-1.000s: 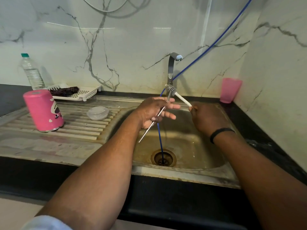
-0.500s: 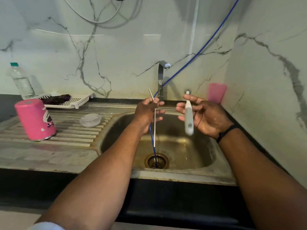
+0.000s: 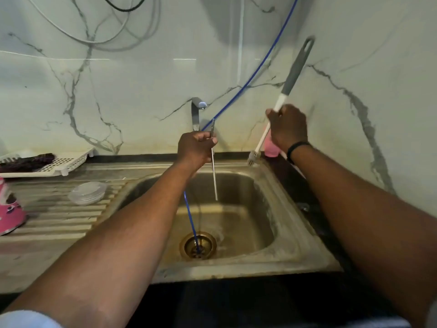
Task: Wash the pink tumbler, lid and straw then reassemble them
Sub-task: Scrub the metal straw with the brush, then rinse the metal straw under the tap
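Note:
My left hand (image 3: pixel 196 150) grips a thin metal straw (image 3: pixel 214 176) upright over the sink basin (image 3: pixel 238 209); its lower end hangs free in the bowl. My right hand (image 3: pixel 287 126) holds a long brush (image 3: pixel 287 88) by its white shaft, grey handle up, bristle head down at the sink's back right corner. The pink tumbler (image 3: pixel 9 216) stands upside down on the drainboard at the far left, partly cut off by the frame. The clear lid (image 3: pixel 87 192) lies on the drainboard near the basin.
A steel tap (image 3: pixel 197 113) rises behind the basin. A blue hose (image 3: pixel 190 216) runs from the wall down into the drain (image 3: pixel 198 245). A pink cup (image 3: pixel 270 147) stands behind my right hand. A white tray (image 3: pixel 50 164) holds a dark brush at back left.
My right hand has turned the brush over and lifted it, so the handle now points up and the bristles down. The left hand stays over the sink with the straw upright.

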